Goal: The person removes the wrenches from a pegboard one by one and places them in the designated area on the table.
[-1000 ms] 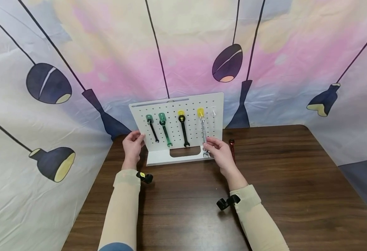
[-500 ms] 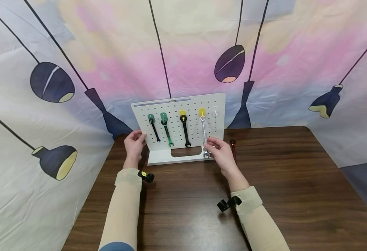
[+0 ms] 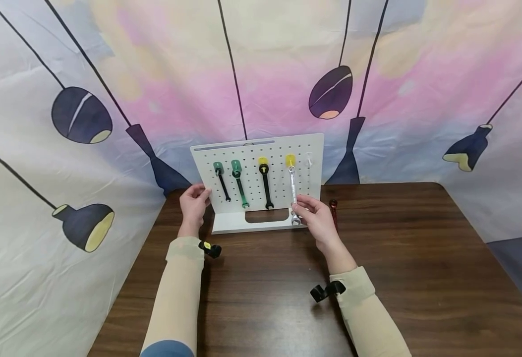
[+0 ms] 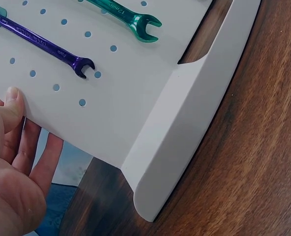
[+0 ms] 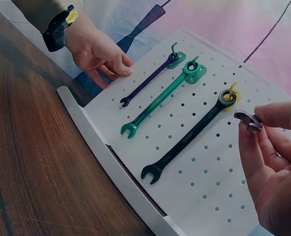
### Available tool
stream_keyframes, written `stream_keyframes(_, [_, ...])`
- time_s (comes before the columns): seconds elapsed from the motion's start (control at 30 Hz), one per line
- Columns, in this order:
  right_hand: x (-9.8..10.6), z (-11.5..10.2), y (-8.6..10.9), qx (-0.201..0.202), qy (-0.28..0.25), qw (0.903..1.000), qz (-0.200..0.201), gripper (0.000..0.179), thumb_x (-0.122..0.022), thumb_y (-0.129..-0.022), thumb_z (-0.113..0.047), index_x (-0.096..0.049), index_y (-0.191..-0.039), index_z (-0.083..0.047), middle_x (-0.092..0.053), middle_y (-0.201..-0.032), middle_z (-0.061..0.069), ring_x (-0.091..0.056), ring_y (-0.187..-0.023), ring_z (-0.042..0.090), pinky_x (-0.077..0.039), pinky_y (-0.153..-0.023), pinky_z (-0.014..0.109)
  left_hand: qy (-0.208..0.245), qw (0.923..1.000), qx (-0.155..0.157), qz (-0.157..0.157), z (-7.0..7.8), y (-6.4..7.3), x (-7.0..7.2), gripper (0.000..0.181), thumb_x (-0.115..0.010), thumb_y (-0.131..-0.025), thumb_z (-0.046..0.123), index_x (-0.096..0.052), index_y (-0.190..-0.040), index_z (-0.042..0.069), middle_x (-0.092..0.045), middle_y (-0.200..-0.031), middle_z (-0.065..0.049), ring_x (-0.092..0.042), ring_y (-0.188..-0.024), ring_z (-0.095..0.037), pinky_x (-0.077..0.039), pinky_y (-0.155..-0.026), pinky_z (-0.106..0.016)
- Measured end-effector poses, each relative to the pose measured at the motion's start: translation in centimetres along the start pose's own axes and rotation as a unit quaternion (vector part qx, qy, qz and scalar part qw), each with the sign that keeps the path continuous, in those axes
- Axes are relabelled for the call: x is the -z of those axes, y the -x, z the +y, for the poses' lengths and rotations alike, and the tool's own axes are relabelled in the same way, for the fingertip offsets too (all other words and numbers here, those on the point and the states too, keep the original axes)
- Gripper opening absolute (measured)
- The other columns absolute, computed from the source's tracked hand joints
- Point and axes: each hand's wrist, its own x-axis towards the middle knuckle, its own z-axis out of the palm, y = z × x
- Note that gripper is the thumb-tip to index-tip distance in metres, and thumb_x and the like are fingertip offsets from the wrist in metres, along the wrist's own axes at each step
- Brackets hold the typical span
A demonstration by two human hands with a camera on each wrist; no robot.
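A white pegboard stand [image 3: 252, 148] stands upright on the table. My left hand [image 3: 194, 206] grips its left edge, the thumb [image 4: 15, 104] on the front and the other fingers behind. My right hand [image 3: 318, 220] pinches the lower part of a silver wrench [image 3: 293, 184] between thumb and fingers. The upper ring of that wrench is at a yellow hook [image 3: 290, 159]. Left of it hang a black wrench [image 5: 189, 132], a green wrench [image 5: 157, 103] and a purple wrench [image 5: 147, 81], each by its ring end with the open end down.
A clear hook [image 3: 309, 159] at the board's right side bears nothing. A shiny dark red tool [image 3: 334, 210] lies on the brown table [image 3: 399, 258], right of the board and partly hidden by my right hand. A printed cloth [image 3: 269, 74] hangs behind the table.
The whole scene shifts slightly right in the head view. Both hands keep their holds on the board's edge and the silver wrench.
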Motion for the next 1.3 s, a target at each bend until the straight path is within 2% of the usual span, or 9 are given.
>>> stream_keyframes(0.23, [0.12, 0.24, -0.04, 0.002, -0.003, 1.0, -0.002, 0.039, -0.072, -0.105, -0.014, -0.065, -0.139, 0.003, -0.071, -0.127, 0.023, -0.07, -0.098, 0.013, -0.058, -0.082, 0.024, 0.0, 1.0, -0.002, 0.003, -0.02, 0.09, 0.08, 0.011, -0.077, -0.101, 0.009, -0.072, -0.111, 0.009, -0.067, -0.097, 0.001, -0.064, -0.093, -0.016, -0.054, -0.104, -0.056])
stream_keyframes(0.5, [0.03, 0.15, -0.06, -0.003, -0.013, 0.9999, -0.004, 0.038, -0.072, -0.104, -0.011, -0.066, -0.138, 0.004, -0.073, -0.121, 0.017, -0.07, -0.096, 0.012, -0.058, -0.081, 0.024, -0.001, 1.0, 0.006, 0.002, 0.12, 0.07, -0.06, 0.011, -0.076, -0.102, 0.009, -0.071, -0.112, 0.009, -0.065, -0.099, 0.001, -0.063, -0.092, -0.015, -0.053, -0.105, -0.058])
stream_keyframes(0.63, [0.09, 0.06, -0.06, 0.0, -0.004, 1.0, -0.001, 0.039, -0.073, -0.104, -0.013, -0.066, -0.138, 0.002, -0.074, -0.12, 0.014, -0.07, -0.099, 0.013, -0.058, -0.082, 0.025, -0.008, 1.0, 0.002, -0.001, 0.17, 0.03, -0.06, 0.015, -0.076, -0.102, 0.011, -0.072, -0.115, 0.007, -0.066, -0.1, 0.0, -0.064, -0.094, -0.014, -0.056, -0.103, -0.053])
stream_keyframes(0.9, [0.1, -0.08, 0.11, 0.001, 0.002, 1.0, 0.001, 0.039, -0.074, -0.104, -0.014, -0.066, -0.139, 0.001, -0.073, -0.123, 0.016, -0.07, -0.101, 0.015, -0.059, -0.083, 0.026, -0.011, 0.9999, 0.001, 0.003, 0.2, 0.06, -0.26, 0.015, -0.076, -0.102, 0.01, -0.071, -0.116, 0.006, -0.065, -0.1, 0.0, -0.064, -0.093, -0.014, -0.06, -0.096, -0.044])
stream_keyframes(1.3, [0.05, -0.12, 0.21, 0.005, -0.001, 1.0, 0.005, 0.04, -0.074, -0.103, -0.013, -0.066, -0.139, 0.002, -0.075, -0.12, 0.011, -0.071, -0.099, 0.014, -0.06, -0.082, 0.026, -0.015, 0.9999, 0.002, 0.006, -0.03, 0.07, -0.17, 0.015, -0.077, -0.102, 0.014, -0.072, -0.114, 0.007, -0.066, -0.099, 0.001, -0.063, -0.093, -0.014, -0.058, -0.084, -0.03])
